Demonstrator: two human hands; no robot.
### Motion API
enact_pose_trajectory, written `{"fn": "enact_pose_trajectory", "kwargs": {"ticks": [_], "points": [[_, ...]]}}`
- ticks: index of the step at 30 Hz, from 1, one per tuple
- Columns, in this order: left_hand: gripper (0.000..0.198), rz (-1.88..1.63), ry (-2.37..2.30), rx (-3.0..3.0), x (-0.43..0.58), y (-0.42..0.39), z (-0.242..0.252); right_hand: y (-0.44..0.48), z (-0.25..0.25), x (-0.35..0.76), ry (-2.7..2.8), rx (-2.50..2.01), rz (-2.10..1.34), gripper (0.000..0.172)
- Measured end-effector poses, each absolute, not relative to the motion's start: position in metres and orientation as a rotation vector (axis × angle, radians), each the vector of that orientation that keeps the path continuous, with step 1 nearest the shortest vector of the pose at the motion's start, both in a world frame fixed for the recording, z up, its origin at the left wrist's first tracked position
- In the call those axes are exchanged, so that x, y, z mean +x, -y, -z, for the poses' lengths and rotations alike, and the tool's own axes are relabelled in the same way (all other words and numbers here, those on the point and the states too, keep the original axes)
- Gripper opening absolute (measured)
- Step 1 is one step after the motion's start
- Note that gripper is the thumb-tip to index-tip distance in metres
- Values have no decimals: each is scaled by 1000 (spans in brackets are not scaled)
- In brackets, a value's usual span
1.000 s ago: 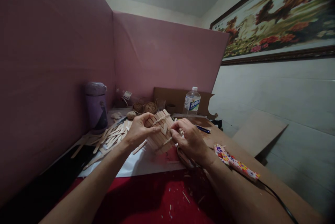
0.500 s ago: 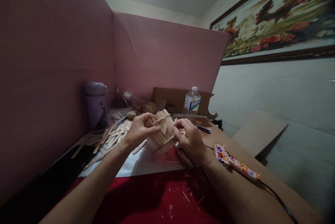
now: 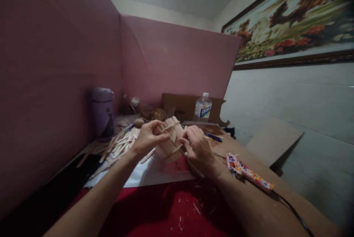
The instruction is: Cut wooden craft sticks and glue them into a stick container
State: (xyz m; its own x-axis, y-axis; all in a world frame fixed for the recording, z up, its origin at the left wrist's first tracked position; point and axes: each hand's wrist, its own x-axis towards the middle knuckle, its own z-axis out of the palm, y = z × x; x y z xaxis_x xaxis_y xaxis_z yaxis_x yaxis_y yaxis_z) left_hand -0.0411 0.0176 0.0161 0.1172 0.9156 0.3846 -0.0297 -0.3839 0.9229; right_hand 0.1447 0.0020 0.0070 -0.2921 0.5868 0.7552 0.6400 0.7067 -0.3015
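A small panel of popsicle sticks point(image 3: 166, 144) laid side by side is held up tilted above the white sheet. Two strips of twine or cord cross it, and a short piece of stick lies on its face between them. My left hand point(image 3: 148, 137) grips the panel's left edge, thumb on the front. At the panel's right edge, my right hand point(image 3: 197, 146) has its thumb and fingers pinched together; whether they hold the panel or something small there is hidden.
Loose popsicle sticks point(image 3: 124, 143) lie left, near a purple tumbler point(image 3: 103, 113). Twine balls point(image 3: 159, 114) and a plastic bottle point(image 3: 203, 108) stand behind. At right are a flower-patterned glue gun point(image 3: 249, 174) with a cord and a dark blue pen-like tool point(image 3: 213, 137). Red cloth point(image 3: 155, 207) lies in front.
My right hand has shifted slightly left, its thumb and fingers now closer over the panel's right edge. The left hand and the panel stay almost where they were.
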Motion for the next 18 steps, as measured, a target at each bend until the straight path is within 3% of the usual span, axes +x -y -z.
{"fn": "enact_pose_trajectory", "kwargs": {"ticks": [4,9,13,18], "points": [[34,-1409,-883,1488,-41,-18,-17,-8,-6,146,1576,-829,-264,13],[34,-1457,-887,1440,-40,-17,-20,-9,-5,148,1374,-719,-340,6],[34,-1457,-913,1471,-41,-19,-17,-5,-3,146,1643,-878,-203,16],[37,-1412,-887,1517,-42,-21,-13,-1,-4,142,1806,-888,44,7]]}}
